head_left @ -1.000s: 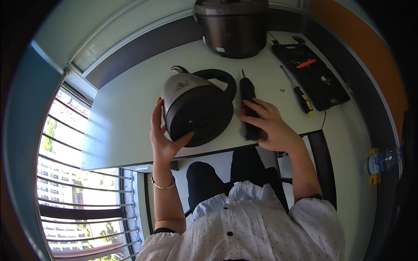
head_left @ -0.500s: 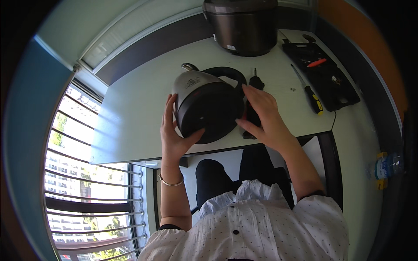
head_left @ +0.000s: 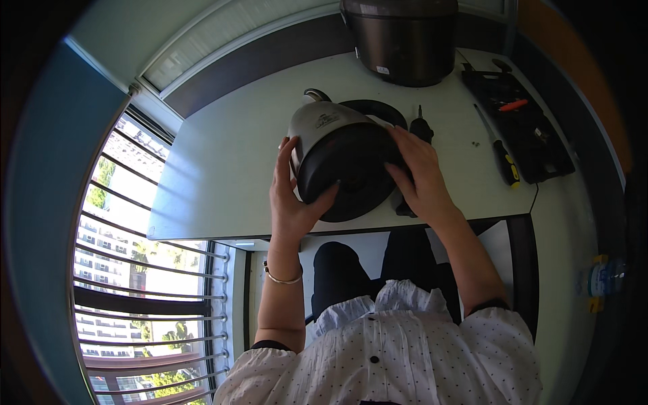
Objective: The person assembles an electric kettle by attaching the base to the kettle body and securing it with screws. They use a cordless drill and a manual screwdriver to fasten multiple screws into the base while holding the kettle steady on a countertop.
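Left hand [head_left: 293, 204] and right hand [head_left: 423, 181], half curled, hold the mid-frame kettle [head_left: 351, 162]; it seems stiff, slippery; base rim [head_left: 358, 212] suits gripping.

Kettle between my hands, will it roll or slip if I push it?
Tipped over and rounded, the kettle could roll, though its black handle may limit that. Its smooth silvery shell might feel slippery.

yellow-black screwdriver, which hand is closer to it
Right. The right hand is at the kettle's right side, just left of the yellow-black screwdriver; the left hand is farther left, on the kettle's other side.
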`<state>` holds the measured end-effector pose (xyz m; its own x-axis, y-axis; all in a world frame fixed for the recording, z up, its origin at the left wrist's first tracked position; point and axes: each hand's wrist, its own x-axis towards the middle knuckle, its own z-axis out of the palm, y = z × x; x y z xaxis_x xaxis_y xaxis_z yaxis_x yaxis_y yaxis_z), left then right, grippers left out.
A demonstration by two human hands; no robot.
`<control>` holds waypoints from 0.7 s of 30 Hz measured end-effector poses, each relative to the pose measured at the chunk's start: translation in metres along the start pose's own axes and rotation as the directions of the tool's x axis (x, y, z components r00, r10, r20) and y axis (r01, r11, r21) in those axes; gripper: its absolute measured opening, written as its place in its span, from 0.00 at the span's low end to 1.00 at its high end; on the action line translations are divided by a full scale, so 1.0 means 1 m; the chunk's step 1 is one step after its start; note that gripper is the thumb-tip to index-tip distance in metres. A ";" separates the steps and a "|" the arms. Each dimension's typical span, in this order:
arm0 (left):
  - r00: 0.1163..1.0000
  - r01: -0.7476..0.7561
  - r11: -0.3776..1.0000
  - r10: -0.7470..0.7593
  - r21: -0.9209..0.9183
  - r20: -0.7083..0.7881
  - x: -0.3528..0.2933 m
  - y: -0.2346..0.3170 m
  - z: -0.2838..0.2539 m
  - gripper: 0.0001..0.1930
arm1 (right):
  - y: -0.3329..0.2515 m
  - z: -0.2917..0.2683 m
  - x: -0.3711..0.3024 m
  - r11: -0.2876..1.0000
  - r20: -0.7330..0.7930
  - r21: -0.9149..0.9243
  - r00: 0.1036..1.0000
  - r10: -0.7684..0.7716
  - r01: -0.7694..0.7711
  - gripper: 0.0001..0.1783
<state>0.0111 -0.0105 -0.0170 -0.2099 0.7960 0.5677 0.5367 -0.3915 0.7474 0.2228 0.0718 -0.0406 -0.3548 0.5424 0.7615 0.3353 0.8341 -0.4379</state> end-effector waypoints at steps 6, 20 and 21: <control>0.998 -0.021 0.996 0.016 0.085 0.069 0.000 0.002 -0.003 0.49 | 0.002 0.003 -0.002 0.999 -0.045 0.012 0.998 0.047 -0.046 0.26; 0.944 -0.325 0.944 0.327 0.049 -0.041 0.006 -0.018 0.011 0.40 | 0.004 0.014 0.006 0.999 -0.197 0.045 0.980 0.021 -0.012 0.18; 0.939 -0.335 0.940 0.339 0.069 -0.053 0.007 -0.020 0.011 0.38 | 0.003 0.012 0.008 0.999 -0.197 0.033 0.980 0.006 0.001 0.18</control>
<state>0.0078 0.0076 -0.0321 -0.0584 0.5908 0.8047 0.6307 -0.6030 0.4885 0.2105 0.0798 -0.0412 -0.1742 0.5167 0.8382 0.3057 0.8376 -0.4528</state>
